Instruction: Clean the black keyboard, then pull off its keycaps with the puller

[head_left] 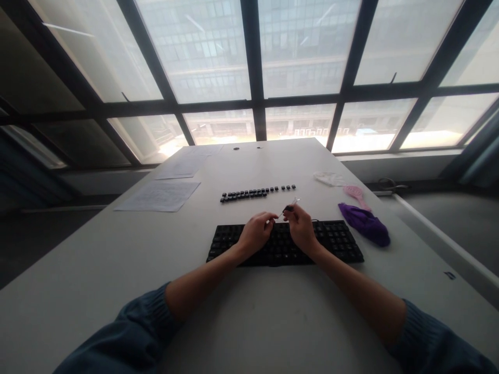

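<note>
Both hands are raised over a black keyboard lying on the white table, with gaps hard to see beneath them. My right hand is closed around a small black piece with thin pale wire ends, which looks like a wire keycap puller. To its left, my left hand has its fingers pinched together at the tip of the puller's wire. What sits between those fingertips is too small to make out. Behind the keyboard, loose black keycaps stand in two rows.
Paper sheets lie on the left of the white table. Along the right edge are a crumpled clear plastic bag, a pink hairbrush and a purple cloth. Large windows rise beyond the table's far end.
</note>
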Demonstrator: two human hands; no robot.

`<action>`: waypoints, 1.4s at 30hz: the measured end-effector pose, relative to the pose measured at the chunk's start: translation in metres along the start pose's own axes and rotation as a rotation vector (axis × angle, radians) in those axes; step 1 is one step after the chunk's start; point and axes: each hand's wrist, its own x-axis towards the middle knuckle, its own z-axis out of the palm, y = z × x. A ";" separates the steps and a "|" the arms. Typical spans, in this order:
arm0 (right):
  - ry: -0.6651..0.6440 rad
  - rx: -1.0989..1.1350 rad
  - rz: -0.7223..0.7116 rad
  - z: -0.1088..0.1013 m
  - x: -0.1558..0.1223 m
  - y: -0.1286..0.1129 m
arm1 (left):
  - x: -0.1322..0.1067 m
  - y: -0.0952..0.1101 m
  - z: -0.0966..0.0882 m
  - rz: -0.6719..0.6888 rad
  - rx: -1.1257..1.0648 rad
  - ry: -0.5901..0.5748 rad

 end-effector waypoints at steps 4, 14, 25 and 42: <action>-0.099 -0.059 -0.056 -0.006 0.003 -0.002 | 0.000 0.001 0.000 0.009 0.015 -0.001; -0.247 -0.084 -0.128 -0.016 -0.001 -0.003 | -0.002 0.002 0.000 0.014 0.052 -0.022; -0.297 -0.143 -0.157 -0.014 -0.003 -0.004 | -0.002 0.003 0.000 0.029 0.074 -0.027; -0.283 -0.148 -0.133 -0.012 -0.008 -0.006 | -0.001 0.002 0.003 0.111 0.177 -0.180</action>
